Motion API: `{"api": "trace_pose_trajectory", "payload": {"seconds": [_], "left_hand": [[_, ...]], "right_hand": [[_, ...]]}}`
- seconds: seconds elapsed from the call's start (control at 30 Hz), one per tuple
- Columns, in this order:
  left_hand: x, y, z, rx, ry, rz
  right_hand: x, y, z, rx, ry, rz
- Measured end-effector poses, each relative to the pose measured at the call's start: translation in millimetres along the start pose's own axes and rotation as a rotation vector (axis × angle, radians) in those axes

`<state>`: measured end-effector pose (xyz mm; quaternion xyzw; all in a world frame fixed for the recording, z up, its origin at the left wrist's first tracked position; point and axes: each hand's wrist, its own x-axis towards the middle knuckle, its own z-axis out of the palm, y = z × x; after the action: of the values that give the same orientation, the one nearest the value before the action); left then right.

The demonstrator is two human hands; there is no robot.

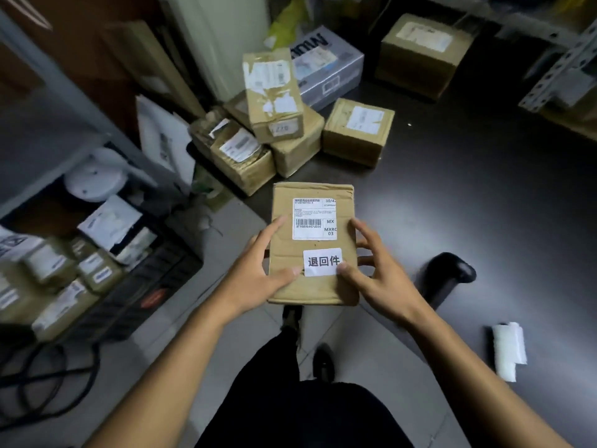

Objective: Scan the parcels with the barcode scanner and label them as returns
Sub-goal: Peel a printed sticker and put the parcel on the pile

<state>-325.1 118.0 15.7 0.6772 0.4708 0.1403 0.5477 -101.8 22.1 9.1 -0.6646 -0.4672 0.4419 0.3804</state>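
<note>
Both hands hold one parcel (313, 244) above the tabletop (484, 195) edge: left hand (258, 270) and right hand (378, 273) each grip a side, thumbs beside the return label (322, 261). Scanner (449, 279) lies right. More boxes (277, 130) sit beyond.

Two hands, left (258, 270) and right (378, 276), on one parcel (311, 286) bearing two stickers. About six more boxes (357, 130) piled behind it, one black scanner (452, 273), one white label roll (508, 349).
</note>
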Motion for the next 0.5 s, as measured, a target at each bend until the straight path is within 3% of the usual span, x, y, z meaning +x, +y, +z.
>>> {"api": "trace_pose_trajectory", "payload": {"seconds": [0.2,0.5], "left_hand": [[-99.2,-45.6,-31.8,-0.067,0.26,-0.135],[-204.1,-118.4,-84.5,-0.225,0.492,-0.246]], "right_hand": [[-0.5,-21.8,72.1,-0.078,-0.316,-0.111],[0.0,-61.4,194.8,-0.189,-0.652,-0.2]]}}
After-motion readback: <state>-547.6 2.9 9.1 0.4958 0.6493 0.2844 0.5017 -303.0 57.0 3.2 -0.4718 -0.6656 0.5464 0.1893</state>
